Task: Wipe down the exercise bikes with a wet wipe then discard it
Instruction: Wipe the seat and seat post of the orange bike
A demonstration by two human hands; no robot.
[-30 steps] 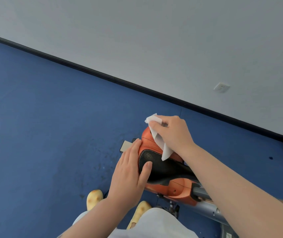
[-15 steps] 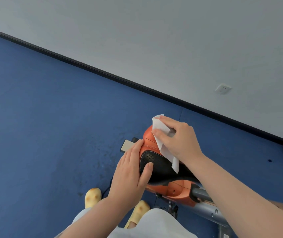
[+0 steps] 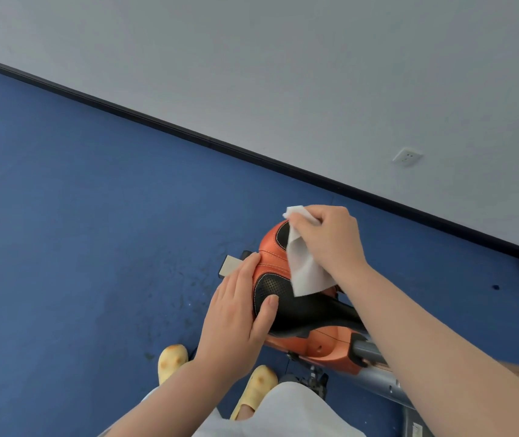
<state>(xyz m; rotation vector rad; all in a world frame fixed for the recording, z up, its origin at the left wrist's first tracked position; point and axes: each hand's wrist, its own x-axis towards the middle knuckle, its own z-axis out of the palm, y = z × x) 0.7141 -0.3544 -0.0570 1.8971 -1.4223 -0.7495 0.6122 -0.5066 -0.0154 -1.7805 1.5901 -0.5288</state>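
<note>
We are standing over the saddle point(image 3: 278, 291) of an exercise bike point(image 3: 330, 342), which stands on the blue floor point(image 3: 78, 231) not far from the dark skirting along the wall. Our right hand point(image 3: 330, 244) is over the wide rear part of the saddle, the end nearer the wall, and its fingers point(image 3: 300, 223) are closed on the upper edge of the wet wipe point(image 3: 304, 269). The rest of the wipe hangs down loosely and lies against the orange and black cover. We judge that we hold it by one edge so that the free sheet can be dragged over the curved surface.

Our left hand point(image 3: 236, 323) rests on the side of the saddle turned to the open floor. Its fingers are laid flat along the orange edge and the thumb presses on the perforated black panel; it grips nothing, it only braces. We think this is to keep the saddle from turning while the other hand rubs.

The wiping step appears to be in progress, and the grey frame tube point(image 3: 378, 373) below is not being touched now. No bin for the used wipe is visible here.
</note>
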